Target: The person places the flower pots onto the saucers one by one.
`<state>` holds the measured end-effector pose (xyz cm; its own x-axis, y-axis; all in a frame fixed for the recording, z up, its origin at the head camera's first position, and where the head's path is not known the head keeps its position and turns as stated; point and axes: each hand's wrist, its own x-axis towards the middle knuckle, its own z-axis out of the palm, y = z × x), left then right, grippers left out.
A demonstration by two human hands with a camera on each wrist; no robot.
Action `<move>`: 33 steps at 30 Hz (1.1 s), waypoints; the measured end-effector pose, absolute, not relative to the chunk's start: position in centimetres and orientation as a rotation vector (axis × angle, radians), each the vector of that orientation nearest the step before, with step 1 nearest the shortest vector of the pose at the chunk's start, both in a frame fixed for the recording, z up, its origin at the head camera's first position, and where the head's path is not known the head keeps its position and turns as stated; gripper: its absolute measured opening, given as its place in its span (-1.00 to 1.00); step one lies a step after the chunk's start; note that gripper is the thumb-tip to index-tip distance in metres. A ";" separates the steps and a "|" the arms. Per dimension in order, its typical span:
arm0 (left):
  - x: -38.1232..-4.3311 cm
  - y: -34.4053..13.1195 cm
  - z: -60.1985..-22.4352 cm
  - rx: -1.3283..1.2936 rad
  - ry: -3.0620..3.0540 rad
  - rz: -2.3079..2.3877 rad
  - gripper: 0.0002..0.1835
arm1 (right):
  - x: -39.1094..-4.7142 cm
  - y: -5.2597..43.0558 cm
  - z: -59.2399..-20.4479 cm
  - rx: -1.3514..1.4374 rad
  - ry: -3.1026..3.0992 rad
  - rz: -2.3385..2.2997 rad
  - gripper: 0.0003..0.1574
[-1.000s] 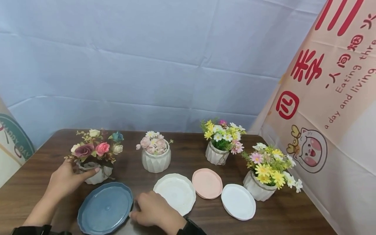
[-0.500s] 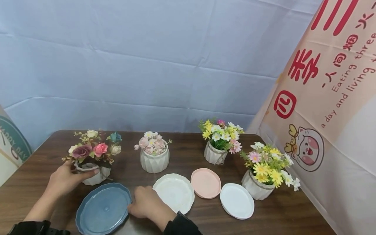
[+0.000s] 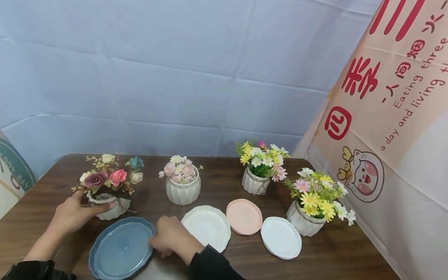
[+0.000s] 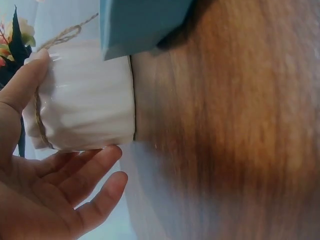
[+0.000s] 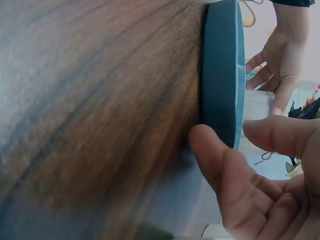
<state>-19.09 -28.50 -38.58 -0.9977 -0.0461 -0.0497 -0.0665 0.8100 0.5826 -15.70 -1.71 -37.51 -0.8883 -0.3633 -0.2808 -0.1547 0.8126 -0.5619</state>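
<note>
In the head view my left hand (image 3: 72, 213) grips a white flowerpot (image 3: 111, 210) of artificial roses (image 3: 105, 177) at the left of the table. The left wrist view shows the thumb at the pot's rim, beside a twine band (image 4: 39, 117), and the fingers along its opposite side. My right hand (image 3: 174, 236) pinches the right edge of a blue scalloped plate (image 3: 123, 249), which lies in front of that pot. In the right wrist view the thumb is at the plate's upper rim (image 5: 240, 95) and the index finger at its lower edge.
A white pot (image 3: 183, 191) of pale pink flowers stands behind the plates. Two pots of daisies, one at the back (image 3: 255, 182) and one at the right (image 3: 305, 221), stand farther over. White (image 3: 206, 227), pink (image 3: 244, 217) and smaller white (image 3: 281, 238) plates lie on the brown table (image 3: 315, 260).
My right hand has shifted a little left and away from me, its fingers coming onto the blue plate's edge. My left hand stays at the rose pot. The head view has shifted slightly.
</note>
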 end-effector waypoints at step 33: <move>-19.1 -28.5 -39.0 -0.030 3.018 0.973 0.05 | -16.7 -2.9 -39.5 -0.175 2.570 -0.928 -0.60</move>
